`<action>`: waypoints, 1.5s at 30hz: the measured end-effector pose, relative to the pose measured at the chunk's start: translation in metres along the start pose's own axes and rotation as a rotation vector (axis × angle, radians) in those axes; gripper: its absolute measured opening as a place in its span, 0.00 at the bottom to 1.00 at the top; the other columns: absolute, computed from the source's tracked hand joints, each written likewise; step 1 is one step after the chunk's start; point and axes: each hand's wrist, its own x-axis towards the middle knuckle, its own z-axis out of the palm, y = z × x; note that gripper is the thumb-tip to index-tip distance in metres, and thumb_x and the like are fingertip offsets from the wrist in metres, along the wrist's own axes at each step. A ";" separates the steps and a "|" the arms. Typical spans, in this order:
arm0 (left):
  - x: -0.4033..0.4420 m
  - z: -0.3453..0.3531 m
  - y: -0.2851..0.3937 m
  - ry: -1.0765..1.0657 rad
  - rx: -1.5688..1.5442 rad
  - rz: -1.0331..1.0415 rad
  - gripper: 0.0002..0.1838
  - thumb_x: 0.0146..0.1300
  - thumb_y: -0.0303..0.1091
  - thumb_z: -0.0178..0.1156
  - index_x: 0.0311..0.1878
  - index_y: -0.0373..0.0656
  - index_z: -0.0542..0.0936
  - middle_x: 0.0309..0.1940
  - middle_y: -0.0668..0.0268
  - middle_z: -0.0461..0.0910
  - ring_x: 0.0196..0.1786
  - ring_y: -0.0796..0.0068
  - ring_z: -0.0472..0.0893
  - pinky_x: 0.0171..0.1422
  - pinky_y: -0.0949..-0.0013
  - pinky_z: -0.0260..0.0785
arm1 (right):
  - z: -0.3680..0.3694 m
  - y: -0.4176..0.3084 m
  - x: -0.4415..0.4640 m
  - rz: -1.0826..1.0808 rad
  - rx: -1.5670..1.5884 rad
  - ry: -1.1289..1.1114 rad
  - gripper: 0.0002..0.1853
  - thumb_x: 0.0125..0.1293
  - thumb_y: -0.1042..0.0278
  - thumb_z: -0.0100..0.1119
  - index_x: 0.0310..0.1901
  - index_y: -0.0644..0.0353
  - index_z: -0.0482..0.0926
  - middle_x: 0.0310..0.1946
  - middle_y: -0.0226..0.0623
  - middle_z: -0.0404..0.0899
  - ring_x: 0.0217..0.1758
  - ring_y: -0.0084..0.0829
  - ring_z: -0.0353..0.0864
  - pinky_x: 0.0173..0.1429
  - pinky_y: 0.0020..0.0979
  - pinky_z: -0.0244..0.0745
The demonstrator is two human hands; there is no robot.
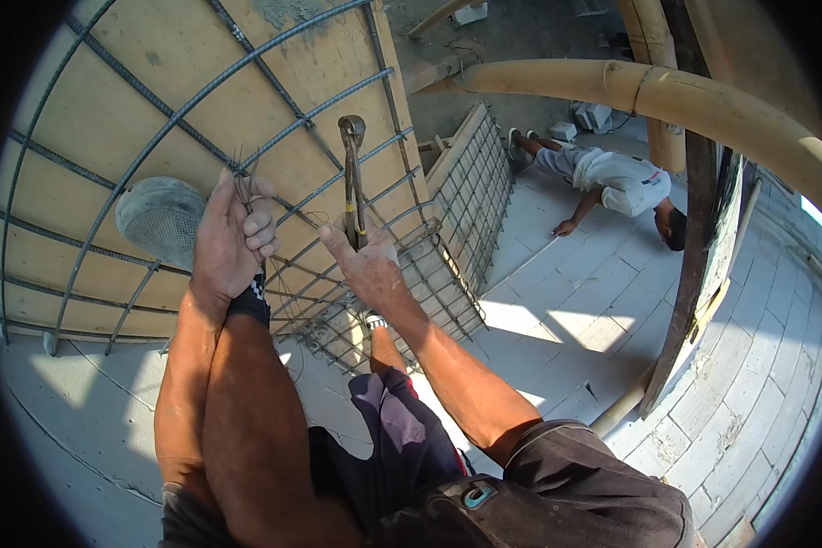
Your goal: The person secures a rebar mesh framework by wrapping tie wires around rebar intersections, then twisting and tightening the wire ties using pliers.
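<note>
My left hand (pixel 237 224) is closed around a bundle of thin tie wires (pixel 283 297), whose ends poke out above and below the fingers beside a rebar crossing. To its right, my right hand (pixel 367 265) grips the handles of pincers (pixel 352 132), with their rounded metal head pointing up and away from me. Curved and straight rebar (pixel 169 119) forms a grid over a tan plywood panel (pixel 329 59) in front of both hands. Left of my left hand is a dusty, rounded, mesh-surfaced thing (pixel 160 215), perhaps a shoe's toe.
A person in a white shirt (pixel 626 178) bends over the pale block floor (pixel 603 274) at right. Bamboo poles (pixel 703 91) cross the upper right. A smaller rebar cage (pixel 475 196) stands beyond my right hand. White blocks (pixel 594 119) lie near the person.
</note>
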 end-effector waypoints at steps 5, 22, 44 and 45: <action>0.012 0.014 -0.003 -0.154 -0.173 0.039 0.22 0.82 0.51 0.39 0.48 0.43 0.76 0.20 0.75 0.61 0.21 0.81 0.65 0.28 0.74 0.66 | 0.045 -0.012 -0.014 -0.162 0.518 -0.147 0.24 0.64 0.55 0.72 0.49 0.62 0.71 0.34 0.32 0.77 0.38 0.25 0.75 0.46 0.30 0.75; 0.030 0.020 -0.006 -0.059 0.336 0.118 0.20 0.81 0.43 0.44 0.64 0.38 0.69 0.40 0.64 0.79 0.49 0.67 0.83 0.56 0.62 0.78 | 0.018 0.011 -0.018 -0.160 0.154 0.255 0.11 0.71 0.65 0.61 0.49 0.61 0.78 0.26 0.33 0.76 0.29 0.25 0.75 0.36 0.31 0.72; 0.099 0.071 -0.030 0.010 0.735 0.063 0.21 0.78 0.44 0.50 0.62 0.37 0.74 0.46 0.64 0.82 0.42 0.78 0.80 0.50 0.75 0.74 | -0.039 -0.006 0.021 -0.130 0.157 0.476 0.11 0.69 0.66 0.60 0.48 0.63 0.80 0.29 0.33 0.77 0.31 0.25 0.74 0.39 0.30 0.72; 0.103 0.073 -0.031 0.020 0.719 0.036 0.22 0.78 0.44 0.52 0.64 0.37 0.73 0.47 0.64 0.82 0.43 0.78 0.80 0.50 0.76 0.74 | -0.046 -0.008 0.026 -0.153 0.060 0.523 0.11 0.68 0.66 0.61 0.47 0.63 0.81 0.28 0.35 0.78 0.32 0.28 0.76 0.43 0.32 0.74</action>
